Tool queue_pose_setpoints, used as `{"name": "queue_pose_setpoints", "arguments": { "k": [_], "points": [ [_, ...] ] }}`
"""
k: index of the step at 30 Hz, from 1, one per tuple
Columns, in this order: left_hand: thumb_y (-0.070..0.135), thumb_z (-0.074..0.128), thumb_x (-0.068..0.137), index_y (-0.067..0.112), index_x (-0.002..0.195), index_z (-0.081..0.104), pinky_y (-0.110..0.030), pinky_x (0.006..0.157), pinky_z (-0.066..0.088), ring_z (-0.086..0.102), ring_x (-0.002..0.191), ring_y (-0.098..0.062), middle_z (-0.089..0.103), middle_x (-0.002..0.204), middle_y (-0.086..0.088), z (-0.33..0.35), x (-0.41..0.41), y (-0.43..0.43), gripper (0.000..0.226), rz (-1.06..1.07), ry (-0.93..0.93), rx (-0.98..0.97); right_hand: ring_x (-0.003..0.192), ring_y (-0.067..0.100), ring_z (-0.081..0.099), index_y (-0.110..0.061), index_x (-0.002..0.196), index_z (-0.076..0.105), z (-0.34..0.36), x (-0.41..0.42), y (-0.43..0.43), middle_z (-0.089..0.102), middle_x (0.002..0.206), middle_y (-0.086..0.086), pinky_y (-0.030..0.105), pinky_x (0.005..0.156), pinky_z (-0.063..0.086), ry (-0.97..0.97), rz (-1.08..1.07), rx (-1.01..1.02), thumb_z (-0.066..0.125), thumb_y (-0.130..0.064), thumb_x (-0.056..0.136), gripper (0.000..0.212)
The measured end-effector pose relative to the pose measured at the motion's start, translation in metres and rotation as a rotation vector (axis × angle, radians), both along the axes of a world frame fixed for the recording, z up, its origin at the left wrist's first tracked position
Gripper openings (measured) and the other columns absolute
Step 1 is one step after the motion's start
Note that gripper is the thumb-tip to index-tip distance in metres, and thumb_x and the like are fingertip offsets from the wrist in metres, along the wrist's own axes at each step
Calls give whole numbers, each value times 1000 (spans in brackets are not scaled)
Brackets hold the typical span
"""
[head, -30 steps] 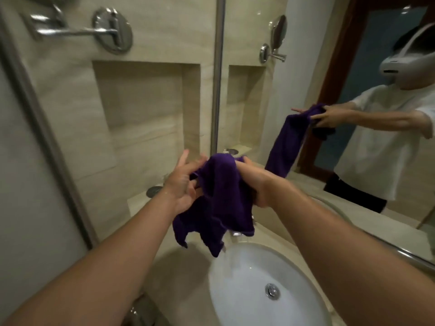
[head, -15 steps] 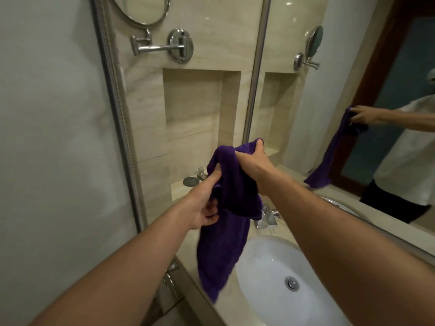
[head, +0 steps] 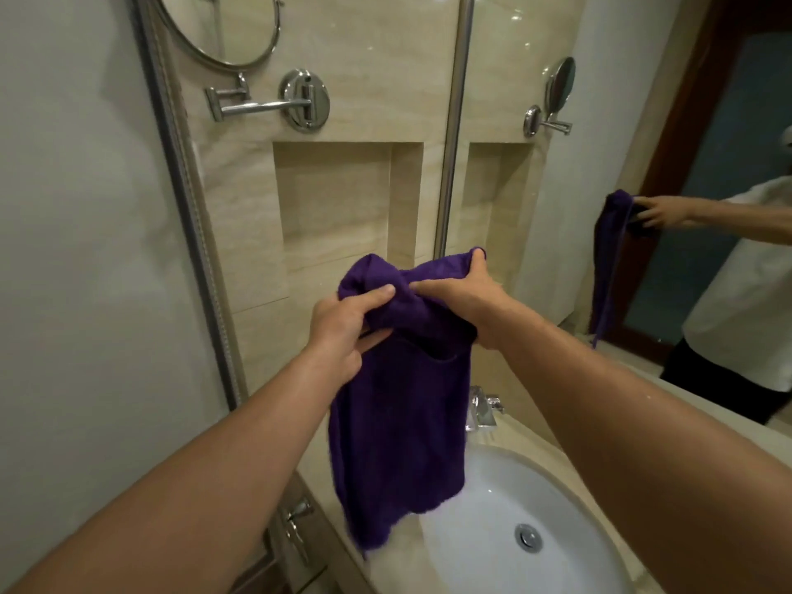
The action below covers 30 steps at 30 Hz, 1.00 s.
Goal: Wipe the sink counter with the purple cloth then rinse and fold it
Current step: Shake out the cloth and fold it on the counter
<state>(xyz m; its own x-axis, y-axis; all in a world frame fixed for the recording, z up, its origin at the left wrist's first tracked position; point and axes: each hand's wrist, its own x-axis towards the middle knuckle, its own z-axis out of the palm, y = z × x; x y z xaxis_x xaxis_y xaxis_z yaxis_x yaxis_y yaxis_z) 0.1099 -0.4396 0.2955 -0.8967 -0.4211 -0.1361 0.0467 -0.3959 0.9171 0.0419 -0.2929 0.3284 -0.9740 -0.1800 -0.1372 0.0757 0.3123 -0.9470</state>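
Note:
The purple cloth [head: 398, 426] hangs in the air above the left side of the sink, bunched at the top and spread flat below. My left hand [head: 343, 332] grips its upper left part, thumb over the fabric. My right hand [head: 465, 293] pinches the upper right edge, fingers curled over the top corner. The cloth's lower end dangles just over the beige counter [head: 394, 550] and the rim of the white sink [head: 493, 533].
A chrome faucet [head: 484, 411] stands behind the sink, partly hidden by the cloth. A wall niche [head: 334, 199], a swing-arm mirror [head: 223, 32] and a chrome mount [head: 304, 100] are ahead. The big mirror [head: 707, 207] at right reflects a person with the cloth. A metal handle [head: 295, 520] sits lower left.
The cloth has been spread wider between my hands. My right hand slid to its top right corner, my left took the top left part, and the view came closer to the wall.

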Motion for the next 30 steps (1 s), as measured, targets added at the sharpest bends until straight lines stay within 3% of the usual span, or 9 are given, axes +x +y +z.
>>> {"name": "queue_pose_setpoints", "arguments": {
  "k": [4, 7, 9, 11, 15, 19, 22, 26, 30],
  "points": [
    [-3, 70, 77, 11, 92, 68, -29, 56, 57, 69, 73, -17, 71, 82, -5, 10, -29, -21, 21, 87, -3, -177, 96, 29, 65, -40, 155, 0, 4, -31, 22, 54, 110, 4, 46, 79, 59, -193, 125, -163, 71, -4, 82, 108],
    [7, 68, 82, 18, 84, 69, -17, 48, 48, 62, 61, -7, 68, 71, 5, 12, -40, -41, 12, 160, -40, -440, 97, 27, 60, -30, 133, 33, -4, -59, 30, 55, 119, 11, 40, 71, 54, -241, 208, -215, 61, 4, 78, 70],
    [9, 64, 87, 17, 87, 72, -13, 44, 40, 56, 50, 0, 65, 61, 10, 10, -47, -50, 11, 195, -54, -538, 92, 29, 57, -28, 115, 41, -13, -75, 28, 55, 121, 13, 42, 68, 51, -252, 258, -245, 58, 6, 77, 54],
    [14, 63, 88, 17, 92, 74, -20, 53, 41, 57, 61, -5, 65, 71, 6, 3, -53, -55, 11, 197, -100, -553, 93, 32, 56, -28, 114, 42, -21, -89, 22, 52, 124, 16, 47, 72, 50, -263, 317, -285, 56, 7, 80, 50],
    [16, 62, 90, 22, 85, 72, -19, 53, 43, 59, 63, -6, 65, 73, 6, -15, -54, -56, 12, 255, -186, -547, 80, 25, 63, -33, 140, 33, -36, -110, 11, 55, 122, 15, 35, 59, 55, -306, 364, -380, 54, 7, 87, 70],
    [17, 64, 92, 24, 94, 74, -14, 55, 47, 61, 67, -5, 68, 75, 8, -26, -52, -66, 13, 304, -175, -531, 79, 27, 65, -26, 121, 48, -44, -122, 14, 63, 110, 15, 36, 62, 56, -311, 366, -344, 60, 0, 85, 46],
    [22, 65, 94, 36, 125, 65, -33, 76, 53, 64, 89, -14, 72, 100, 6, -31, -51, -69, 34, 205, -150, -382, 76, 28, 65, -23, 114, 49, -46, -126, 22, 64, 97, 14, 36, 62, 53, -346, 409, -409, 62, 3, 82, 43],
    [7, 79, 78, 48, 152, 19, -42, 78, 58, 67, 111, -21, 48, 148, -3, -43, -53, -63, 103, 27, -24, -99, 75, 26, 67, -18, 109, 49, -46, -122, 18, 64, 94, 13, 34, 62, 57, -408, 472, -615, 52, 15, 80, 44],
    [-26, 55, 77, 50, 153, 9, -37, 58, 61, 69, 97, -26, 56, 124, -7, -47, -51, -45, 117, -99, -92, -134, 78, 26, 63, -16, 109, 47, -46, -118, 11, 54, 101, 12, 35, 67, 55, -434, 516, -696, 52, 16, 73, 49]
  ]
}}
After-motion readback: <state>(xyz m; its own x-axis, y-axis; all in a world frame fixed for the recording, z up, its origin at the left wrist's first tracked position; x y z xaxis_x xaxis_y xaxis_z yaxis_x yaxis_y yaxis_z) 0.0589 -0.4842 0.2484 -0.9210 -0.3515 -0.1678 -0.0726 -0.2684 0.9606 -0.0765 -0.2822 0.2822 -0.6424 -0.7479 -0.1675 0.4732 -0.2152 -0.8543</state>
